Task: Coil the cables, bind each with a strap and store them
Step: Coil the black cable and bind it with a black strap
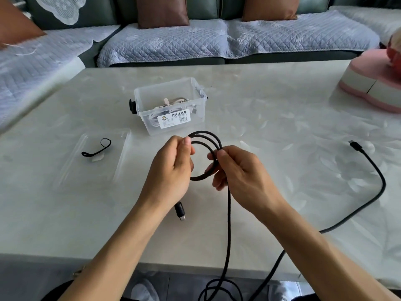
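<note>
Nearest the person, below the worktop's near edge, the slack of the black cable (228,213) loops loosely over the lap, one strand rising straight up to the hands. One plug end (179,211) hangs beneath the left wrist; the other plug end (354,145) lies on the worktop toward its right edge, with the cable curving from there back over the near edge. Above the near middle of the worktop, the left hand (171,170) pinches the coil (206,155) at its left side between thumb and curled fingers, and the right hand (238,170) grips the coil's right side, fingers curled round the strands where the rising length feeds in. About three turns are formed, so the coiling step looks to be under way with much cable left to gather. The next move likely calls for drawing up more slack and laying another turn into the left hand's pinch without letting the loops spring apart. Further out, near the left edge, a black strap (96,147) lies on a clear lid (93,170), ready for binding. Beyond the hands, toward the far middle, stands the clear storage box (149,127), already holding light-coloured cables (171,103).
</note>
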The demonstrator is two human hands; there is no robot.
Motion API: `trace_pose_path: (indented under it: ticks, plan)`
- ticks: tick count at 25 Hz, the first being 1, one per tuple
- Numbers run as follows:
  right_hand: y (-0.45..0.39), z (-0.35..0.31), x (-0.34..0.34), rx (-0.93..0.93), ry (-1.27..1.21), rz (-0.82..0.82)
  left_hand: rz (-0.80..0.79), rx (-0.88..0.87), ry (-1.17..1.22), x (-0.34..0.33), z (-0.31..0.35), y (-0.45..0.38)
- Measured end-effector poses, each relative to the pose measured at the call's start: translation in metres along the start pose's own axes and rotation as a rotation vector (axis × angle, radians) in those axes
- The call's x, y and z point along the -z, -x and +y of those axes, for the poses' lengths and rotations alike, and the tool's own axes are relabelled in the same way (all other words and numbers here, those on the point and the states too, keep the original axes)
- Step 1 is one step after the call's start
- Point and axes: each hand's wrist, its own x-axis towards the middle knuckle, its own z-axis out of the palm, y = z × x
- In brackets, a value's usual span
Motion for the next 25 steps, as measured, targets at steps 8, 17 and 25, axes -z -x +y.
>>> trace_pose_path:
  ticks: [8,17,25]
  plan:
    - [0.006,0.002,-0.006,0.186,0.161,0.052,0.137,0.041,0.130,-0.007,0.003,0.005]
    - [0.001,-0.002,0.004,0.114,0.113,0.166,-0.053,0.076,0.271,0.008,0.008,0.002]
    - [-0.005,-0.005,0.009,0.025,-0.045,0.122,-0.056,0.389,0.903,0.010,0.013,-0.003]
